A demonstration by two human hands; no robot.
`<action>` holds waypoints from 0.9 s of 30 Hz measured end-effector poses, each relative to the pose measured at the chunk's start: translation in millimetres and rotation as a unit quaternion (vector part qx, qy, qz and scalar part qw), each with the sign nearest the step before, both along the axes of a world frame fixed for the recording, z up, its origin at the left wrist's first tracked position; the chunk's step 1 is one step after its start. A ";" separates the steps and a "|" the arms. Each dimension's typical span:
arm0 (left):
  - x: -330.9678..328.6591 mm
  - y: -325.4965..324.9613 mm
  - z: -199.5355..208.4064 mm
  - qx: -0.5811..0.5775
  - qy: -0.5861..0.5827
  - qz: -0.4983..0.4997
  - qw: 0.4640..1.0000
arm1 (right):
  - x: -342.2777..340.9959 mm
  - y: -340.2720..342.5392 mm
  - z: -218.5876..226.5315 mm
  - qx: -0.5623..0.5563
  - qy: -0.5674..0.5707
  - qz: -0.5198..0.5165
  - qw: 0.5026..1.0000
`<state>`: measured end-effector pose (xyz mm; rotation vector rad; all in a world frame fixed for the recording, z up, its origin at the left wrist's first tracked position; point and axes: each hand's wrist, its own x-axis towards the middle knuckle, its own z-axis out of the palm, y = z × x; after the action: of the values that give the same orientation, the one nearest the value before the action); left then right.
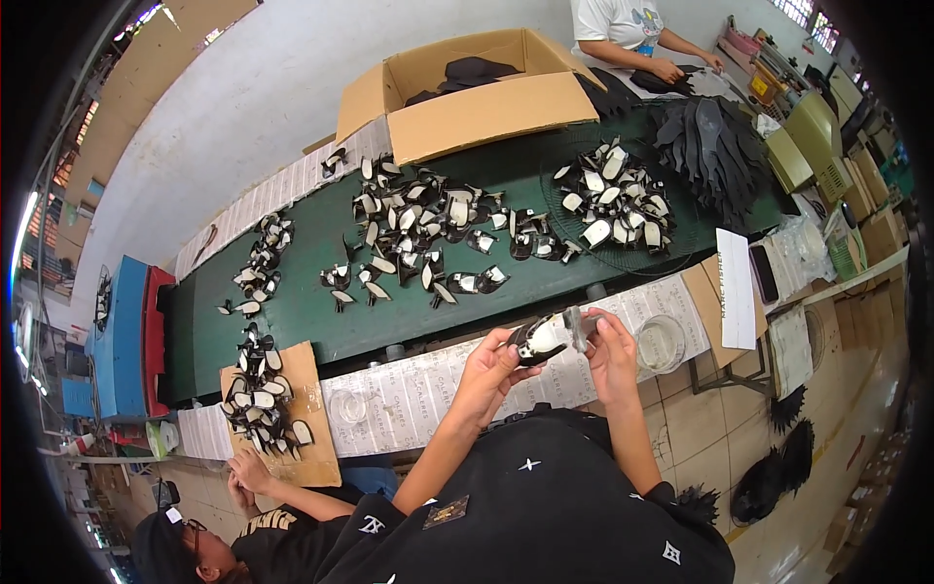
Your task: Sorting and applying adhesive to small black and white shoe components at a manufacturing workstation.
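My left hand (489,378) is closed around a small black shoe part (547,338) with a cream-white face, held up in front of my chest. At its right end sits a grey, cup-like piece (581,327). My right hand (613,358) pinches that grey piece between thumb and fingers, and the two pieces touch. Whether they are joined I cannot tell. Beyond my hands, many similar black-and-cream shoe parts (413,216) lie heaped on a green conveyor belt (321,346). A clear round dish (661,343) stands right of my right hand.
A paper-covered ledge (399,384) runs along the belt, with a second clear dish (348,407). A co-worker's hands (251,472) rest by a cardboard sheet (316,438) at left. Behind the belt are an open carton (486,117), black cut pieces (710,146) and another person (632,39).
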<state>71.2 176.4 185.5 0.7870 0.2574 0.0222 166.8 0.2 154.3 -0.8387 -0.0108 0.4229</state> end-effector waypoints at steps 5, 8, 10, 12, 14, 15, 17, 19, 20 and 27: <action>11.0 -6.0 59.1 -0.141 -0.061 -0.058 0.986 | 21.0 -12.3 -81.9 -0.007 0.049 0.015 0.999; 7.6 -10.0 72.0 -0.294 -0.189 -0.139 0.927 | 21.6 -7.1 -108.8 -0.028 0.061 0.053 0.996; 8.2 -15.6 81.7 -0.353 -0.192 -0.178 0.898 | 21.2 -9.0 -137.7 -0.039 0.056 0.064 0.996; 9.9 -18.2 87.8 -0.392 -0.203 -0.208 0.873 | 15.1 -4.5 -142.7 -0.069 0.057 0.083 0.993; 7.2 -18.2 88.4 -0.385 -0.188 -0.206 0.880 | 15.7 -7.1 -144.3 -0.065 0.062 0.092 0.992; 6.0 -19.3 88.5 -0.380 -0.174 -0.204 0.886 | 15.3 -9.4 -144.2 -0.063 0.067 0.100 0.991; 7.5 -21.0 82.7 -0.380 -0.186 -0.205 0.883 | 17.2 -7.7 -145.1 -0.057 0.066 0.076 0.993; 7.3 -19.9 76.0 -0.376 -0.175 -0.175 0.893 | 17.3 -6.6 -145.0 -0.023 0.071 0.080 0.994; 8.0 -19.5 83.4 -0.317 -0.124 -0.159 0.927 | 16.3 -6.4 -144.2 -0.025 0.077 0.073 0.994; 7.6 2.5 35.9 0.014 -0.105 -0.046 0.993 | -2.2 -24.3 -64.0 -0.003 -0.008 -0.005 1.000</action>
<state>78.8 178.9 221.5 0.8172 0.0226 0.0221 164.6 -24.0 90.2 -0.8475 -0.0207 0.4074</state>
